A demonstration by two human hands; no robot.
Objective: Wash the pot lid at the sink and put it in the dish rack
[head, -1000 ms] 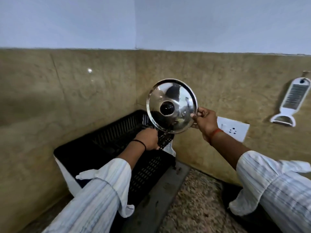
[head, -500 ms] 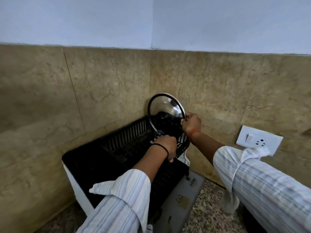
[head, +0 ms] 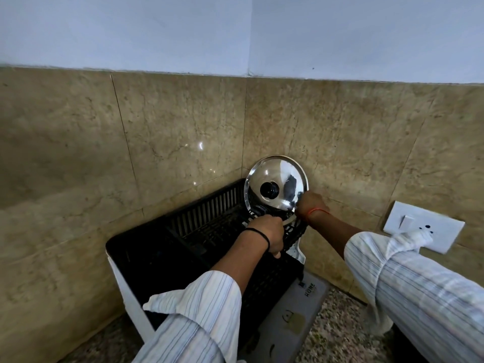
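From the head camera we see the pot lid (head: 275, 188) standing on edge at the far right corner of the dish rack (head: 199, 231), knob facing us, its face leaning toward the tiled wall (head: 340, 142). Our right hand (head: 310, 206) pinches the lid's lower right rim and is the nearer one to it. Our left hand (head: 269, 235) is curled on the rack's rim just below. We judge that releasing the lid is all that is left.

White striped sleeves (head: 199, 318); black band left wrist (head: 258, 233); orange thread, probably, right wrist (head: 315, 211).
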